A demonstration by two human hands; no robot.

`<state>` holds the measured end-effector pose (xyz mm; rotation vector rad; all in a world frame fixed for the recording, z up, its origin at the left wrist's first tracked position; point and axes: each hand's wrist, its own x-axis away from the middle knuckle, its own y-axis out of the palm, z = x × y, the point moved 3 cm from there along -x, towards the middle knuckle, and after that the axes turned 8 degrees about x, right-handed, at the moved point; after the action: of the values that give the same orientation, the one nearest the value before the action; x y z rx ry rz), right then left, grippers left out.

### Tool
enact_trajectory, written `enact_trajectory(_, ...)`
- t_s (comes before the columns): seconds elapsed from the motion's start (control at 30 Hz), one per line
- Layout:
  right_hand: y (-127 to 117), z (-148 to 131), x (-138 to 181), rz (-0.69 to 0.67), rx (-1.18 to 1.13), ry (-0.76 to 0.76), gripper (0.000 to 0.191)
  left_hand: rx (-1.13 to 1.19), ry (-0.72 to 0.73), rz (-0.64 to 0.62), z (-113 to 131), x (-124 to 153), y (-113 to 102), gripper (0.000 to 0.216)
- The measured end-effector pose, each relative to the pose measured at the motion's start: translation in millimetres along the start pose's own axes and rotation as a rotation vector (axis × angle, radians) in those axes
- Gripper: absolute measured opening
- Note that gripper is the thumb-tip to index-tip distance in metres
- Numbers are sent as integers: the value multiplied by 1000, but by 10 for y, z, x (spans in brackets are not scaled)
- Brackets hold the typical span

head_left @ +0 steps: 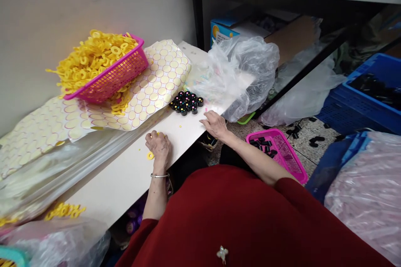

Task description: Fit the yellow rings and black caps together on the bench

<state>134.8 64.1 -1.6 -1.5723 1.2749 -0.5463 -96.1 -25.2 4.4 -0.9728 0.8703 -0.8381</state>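
Observation:
My left hand (pixel 158 147) rests on the white board (pixel 125 183) with its fingers curled down. Yellow plastic shows at its fingertips, and a yellow ring piece (pixel 150 155) lies beside it. My right hand (pixel 215 125) is at the board's right edge, fingers bent together; what they hold, if anything, is hidden. Tiny pink bits (pixel 206 109) lie just beyond its fingertips. Between and beyond both hands sits a cluster of short black round pieces (pixel 186 102) with coloured dots inside.
A pink basket (pixel 115 77) heaped with yellow ring-ended pieces leans on sticker sheets (pixel 163 75) at left. Clear plastic bags (pixel 250 66) bulge behind the board. On the floor at right are a pink tray (pixel 294 162) of black parts and a blue crate (pixel 338 104).

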Motion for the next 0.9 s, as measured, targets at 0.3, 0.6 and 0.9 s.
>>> enact_trajectory(0.3, 131, -267, -548, -165, 22, 125, 31, 306, 83, -33, 121, 45, 83, 22)
enact_trajectory(0.6, -10, -393, -96, -203, -142, -151, 28, 1440, -507, -84, 373, 21, 30, 29)
enact_trajectory(0.9, -156, -579, 170, -16, -237, -426, 22, 1450, -397, -201, 777, 119, 32, 19)
